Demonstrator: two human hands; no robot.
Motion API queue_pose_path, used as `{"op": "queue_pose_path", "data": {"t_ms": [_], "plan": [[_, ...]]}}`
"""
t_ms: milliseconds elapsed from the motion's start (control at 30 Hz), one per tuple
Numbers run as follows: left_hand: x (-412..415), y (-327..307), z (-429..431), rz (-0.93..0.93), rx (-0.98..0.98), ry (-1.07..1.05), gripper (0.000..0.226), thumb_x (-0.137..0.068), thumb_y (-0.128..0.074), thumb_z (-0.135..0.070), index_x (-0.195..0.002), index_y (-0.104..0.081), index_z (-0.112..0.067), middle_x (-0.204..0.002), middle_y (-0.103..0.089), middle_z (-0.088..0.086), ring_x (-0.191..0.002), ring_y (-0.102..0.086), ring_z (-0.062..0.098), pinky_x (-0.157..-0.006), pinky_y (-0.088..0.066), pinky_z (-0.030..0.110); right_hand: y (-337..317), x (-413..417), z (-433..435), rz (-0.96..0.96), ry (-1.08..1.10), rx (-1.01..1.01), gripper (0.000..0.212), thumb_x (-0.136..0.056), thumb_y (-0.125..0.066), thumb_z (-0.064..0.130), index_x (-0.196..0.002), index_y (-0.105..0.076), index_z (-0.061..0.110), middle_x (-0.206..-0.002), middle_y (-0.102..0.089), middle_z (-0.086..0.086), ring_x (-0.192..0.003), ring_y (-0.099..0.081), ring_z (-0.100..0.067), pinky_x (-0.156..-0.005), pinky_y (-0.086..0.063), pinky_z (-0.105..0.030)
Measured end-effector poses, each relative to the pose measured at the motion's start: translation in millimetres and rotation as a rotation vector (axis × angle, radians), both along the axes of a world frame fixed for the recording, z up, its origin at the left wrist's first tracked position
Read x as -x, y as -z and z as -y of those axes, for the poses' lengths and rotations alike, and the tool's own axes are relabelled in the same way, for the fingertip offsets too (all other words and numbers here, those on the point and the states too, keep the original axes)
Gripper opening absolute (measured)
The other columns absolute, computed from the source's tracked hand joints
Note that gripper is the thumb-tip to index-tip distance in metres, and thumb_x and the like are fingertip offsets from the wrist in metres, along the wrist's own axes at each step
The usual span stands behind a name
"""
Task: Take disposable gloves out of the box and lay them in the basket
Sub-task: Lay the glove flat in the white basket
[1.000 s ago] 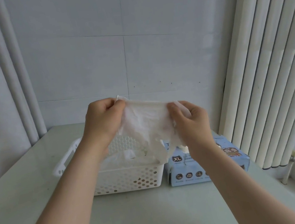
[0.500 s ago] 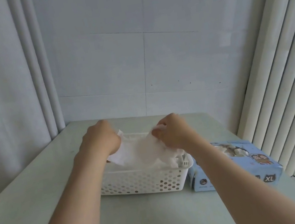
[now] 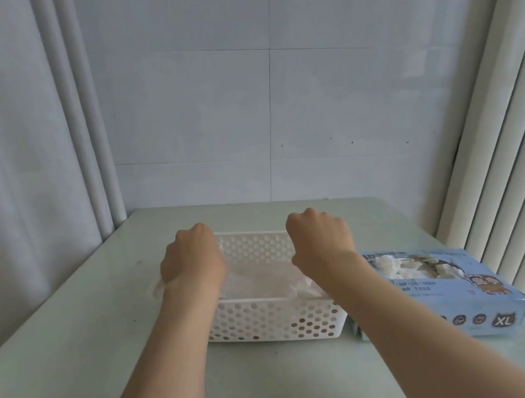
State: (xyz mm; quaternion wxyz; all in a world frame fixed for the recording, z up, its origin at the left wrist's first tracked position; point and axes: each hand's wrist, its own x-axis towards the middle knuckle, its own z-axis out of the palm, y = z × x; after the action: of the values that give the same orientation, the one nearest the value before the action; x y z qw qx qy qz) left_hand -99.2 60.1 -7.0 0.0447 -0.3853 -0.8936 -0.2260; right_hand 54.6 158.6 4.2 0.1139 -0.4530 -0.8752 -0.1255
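Lying spread low inside the basket (image 3: 258, 324), the glove (image 3: 260, 279) spanned between both hands, one corner draped over the near rim. Left hand (image 3: 192, 262) and right hand (image 3: 322, 241) were curled, each pinching an end; fingertips hidden. Box (image 3: 443, 293) sat just beside the basket, toward the table's (image 3: 74, 369) right edge. Risk: thin film probably clings to fingers on release, lifting back out or dragging the light basket.

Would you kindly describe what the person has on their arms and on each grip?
Nothing worn shows. The left forearm and right forearm are bare, no sleeve in view. The left grip and right grip are ungloved, with no watch or bracelet at either wrist. The fingers are hidden, so rings cannot be judged.
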Motion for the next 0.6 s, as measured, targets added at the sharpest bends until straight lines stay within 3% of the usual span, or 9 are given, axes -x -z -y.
{"op": "queue_pose_path", "data": {"t_ms": [67,167,267,367,500,600], "plan": [[-0.5,-0.3,-1.0,-0.013,-0.018,-0.016,0.017,-0.100,-0.061,-0.007,-0.091,-0.049,-0.013,-0.093,-0.048,0.008,-0.092,-0.057,0.035,-0.073,-0.044,0.038,-5.7,-4.3,-2.7,-0.110,-0.079,0.107,0.015,-0.093,-0.078,0.021,-0.093,-0.064,0.014,-0.087,-0.060,-0.002,-0.073,-0.062,-0.025,-0.065,-0.051,-0.033],[-1.0,-2.2,-0.3,-0.033,0.010,-0.009,0.024,-0.099,-0.061,-0.004,-0.084,-0.044,-0.012,-0.083,-0.040,0.005,-0.086,-0.052,0.032,-0.071,-0.043,0.038,-14.0,-14.5,-0.1,-0.183,-0.216,0.405,0.026,-0.086,-0.084,0.047,-0.091,-0.077,0.022,-0.090,-0.072,0.000,-0.078,-0.072,-0.021,-0.077,-0.062,-0.038],[-0.7,-5.3,-1.6,-0.042,0.049,0.098,0.012,-0.096,-0.064,-0.003,-0.106,-0.061,-0.010,-0.104,-0.058,0.010,-0.101,-0.059,0.033,-0.080,-0.050,0.039,-20.8,-23.4,6.1,-0.067,-0.249,0.516,0.037,-0.075,-0.088,0.061,-0.085,-0.078,0.027,-0.077,-0.077,0.001,-0.068,-0.076,-0.019,-0.075,-0.065,-0.037],[-2.5,-5.3,0.5,0.057,0.119,0.211,0.018,-0.092,-0.072,-0.010,-0.106,-0.073,-0.020,-0.111,-0.067,0.005,-0.102,-0.065,0.026,-0.091,-0.057,0.038,-21.1,-23.6,9.1,0.046,-0.225,0.587,0.040,-0.075,-0.087,0.063,-0.085,-0.080,0.025,-0.067,-0.077,0.004,-0.059,-0.073,-0.010,-0.068,-0.064,-0.029],[-1.0,4.9,-3.2,0.172,0.319,0.282,0.023,-0.090,-0.078,-0.017,-0.112,-0.072,-0.018,-0.113,-0.070,0.001,-0.100,-0.069,0.020,-0.096,-0.059,0.038,-11.4,-19.5,8.7,0.115,-0.244,0.568,0.027,-0.079,-0.084,0.055,-0.098,-0.079,0.036,-0.086,-0.079,0.011,-0.075,-0.077,-0.009,-0.077,-0.058,-0.025],[2.6,7.6,-6.2,0.191,0.368,0.293,0.025,-0.089,-0.080,-0.023,-0.113,-0.071,-0.020,-0.114,-0.070,0.000,-0.099,-0.069,0.020,-0.094,-0.059,0.038,-7.1,-19.0,7.0,0.052,-0.262,0.569,0.015,-0.082,-0.080,0.046,-0.091,-0.077,0.035,-0.083,-0.078,0.010,-0.071,-0.076,-0.010,-0.072,-0.058,-0.025]]}}
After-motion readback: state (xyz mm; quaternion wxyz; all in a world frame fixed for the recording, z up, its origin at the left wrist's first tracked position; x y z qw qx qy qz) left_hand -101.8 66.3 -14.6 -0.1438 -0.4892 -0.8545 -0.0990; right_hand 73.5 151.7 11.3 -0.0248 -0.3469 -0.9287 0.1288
